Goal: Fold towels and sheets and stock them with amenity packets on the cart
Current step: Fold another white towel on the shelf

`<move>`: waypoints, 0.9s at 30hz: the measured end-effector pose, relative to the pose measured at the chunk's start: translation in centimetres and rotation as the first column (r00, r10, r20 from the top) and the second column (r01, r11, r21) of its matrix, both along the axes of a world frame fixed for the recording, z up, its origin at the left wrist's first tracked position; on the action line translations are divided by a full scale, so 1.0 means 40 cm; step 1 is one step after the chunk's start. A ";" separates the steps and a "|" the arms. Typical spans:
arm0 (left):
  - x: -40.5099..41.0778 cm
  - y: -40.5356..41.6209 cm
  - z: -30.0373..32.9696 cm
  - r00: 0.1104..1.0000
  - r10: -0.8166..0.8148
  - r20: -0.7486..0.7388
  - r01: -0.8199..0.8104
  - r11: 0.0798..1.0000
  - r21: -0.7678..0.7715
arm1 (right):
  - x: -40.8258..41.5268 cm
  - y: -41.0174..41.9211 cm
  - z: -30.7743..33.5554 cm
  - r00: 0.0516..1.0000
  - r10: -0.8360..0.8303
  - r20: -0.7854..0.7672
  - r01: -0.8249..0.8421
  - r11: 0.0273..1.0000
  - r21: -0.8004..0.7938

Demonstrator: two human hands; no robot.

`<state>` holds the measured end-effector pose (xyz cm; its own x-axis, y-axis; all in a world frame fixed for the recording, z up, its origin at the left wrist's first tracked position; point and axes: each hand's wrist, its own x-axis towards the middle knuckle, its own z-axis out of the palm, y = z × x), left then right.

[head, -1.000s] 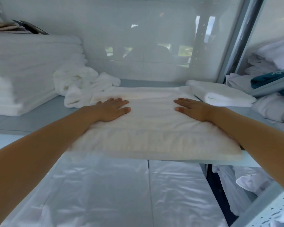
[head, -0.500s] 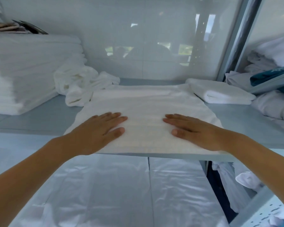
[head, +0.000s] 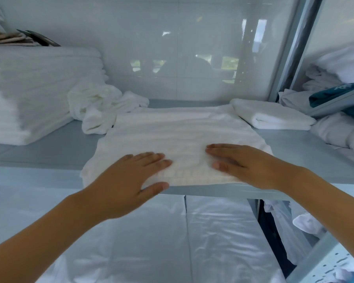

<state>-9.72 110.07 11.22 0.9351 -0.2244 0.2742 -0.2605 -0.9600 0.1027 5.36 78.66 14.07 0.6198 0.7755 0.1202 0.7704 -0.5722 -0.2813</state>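
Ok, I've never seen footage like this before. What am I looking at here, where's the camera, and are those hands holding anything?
There is no machine here. A person wears one wide-angle camera on the head, so you look forward and down along both forearms. The left hand and right hand lie flat, fingers straight, on a white folded towel at the front edge of a grey shelf. They press on it; neither grips anything. To the left stands a tall stack of folded linen, with a crumpled towel beside it. A smaller folded towel lies to the right. Below the shelf is shiny plastic sheeting.
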 end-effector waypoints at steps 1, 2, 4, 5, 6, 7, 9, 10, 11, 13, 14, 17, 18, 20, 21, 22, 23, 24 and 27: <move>-0.002 -0.008 -0.009 1.000 0.003 -0.014 -0.002 1.000 0.029 | -0.017 0.006 -0.007 0.999 0.045 -0.013 -0.045 0.999 0.018; 0.001 -0.010 -0.014 1.000 0.018 -0.007 -0.017 0.999 0.051 | -0.034 0.014 -0.014 0.996 0.085 -0.008 -0.085 0.996 0.027; 0.002 -0.011 -0.012 0.998 0.042 0.049 -0.046 0.996 0.071 | -0.058 0.030 -0.027 0.992 0.115 0.058 -0.116 0.993 0.021; 0.001 -0.010 -0.008 0.995 0.040 0.090 -0.048 0.995 0.083 | -0.065 0.034 -0.030 0.989 0.113 0.096 -0.115 0.993 0.018; -0.004 -0.007 -0.007 0.991 0.031 0.133 -0.045 0.993 0.106 | -0.070 0.036 -0.032 0.986 0.109 0.123 -0.112 0.994 0.019; -0.010 -0.003 -0.009 0.985 0.015 0.170 -0.038 0.990 0.133 | -0.074 0.035 -0.034 0.984 0.107 0.139 -0.111 0.994 0.023; -0.021 0.013 -0.018 0.972 -0.013 0.234 -0.029 0.984 0.175 | -0.078 0.030 -0.039 0.983 0.105 0.149 -0.111 0.993 0.029; -0.027 0.023 -0.020 0.966 -0.011 0.259 -0.037 0.983 0.182 | -0.079 0.026 -0.041 0.984 0.105 0.147 -0.110 0.994 0.029; -0.034 0.034 -0.020 0.958 0.003 0.287 -0.056 0.982 0.178 | -0.080 0.024 -0.042 0.984 0.104 0.142 -0.109 0.994 0.027; -0.050 0.055 -0.014 0.932 0.082 0.352 -0.137 0.981 0.134 | -0.079 0.025 -0.043 0.987 0.103 0.127 -0.106 0.994 0.021; -0.058 0.065 -0.007 0.918 0.130 0.374 -0.181 0.978 0.105 | -0.079 0.027 -0.042 0.988 0.101 0.119 -0.104 0.994 0.021; -0.085 0.083 0.010 0.866 0.169 0.470 -0.222 0.973 0.059 | -0.078 0.034 -0.040 0.993 0.082 0.090 -0.084 0.996 0.019; -0.093 0.082 0.010 0.849 0.149 0.507 -0.211 0.975 0.066 | -0.076 0.033 -0.040 0.994 0.077 0.082 -0.079 0.997 0.017; -0.107 0.072 -0.013 0.831 0.118 0.543 -0.190 0.979 0.078 | -0.075 0.031 -0.041 0.995 0.078 0.068 -0.079 0.997 0.014; -0.114 0.065 -0.034 0.835 0.114 0.539 -0.181 0.981 0.073 | -0.074 0.031 -0.040 0.995 0.079 0.064 -0.080 0.997 0.016; -0.119 0.059 -0.056 0.844 0.110 0.525 -0.169 0.983 0.065 | -0.075 0.030 -0.040 0.995 0.079 0.062 -0.080 0.997 0.018; -0.123 0.056 -0.078 0.853 0.105 0.511 -0.157 0.986 0.059 | -0.076 0.030 -0.039 0.995 0.081 0.066 -0.083 0.996 0.018; -0.127 0.057 -0.094 0.857 0.099 0.506 -0.147 0.988 0.055 | -0.078 0.031 -0.038 0.994 0.084 0.074 -0.086 0.996 0.015; -0.132 0.064 -0.104 0.849 0.092 0.520 -0.117 0.993 0.016 | -0.091 0.028 -0.032 0.992 0.087 0.094 -0.084 0.996 -0.037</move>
<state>-14.99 112.64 7.05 0.6790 -0.1577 0.7170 -0.1616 -0.9848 -0.0635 1.73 79.79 12.80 0.5380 0.8297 0.1490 0.8393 -0.5109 -0.1858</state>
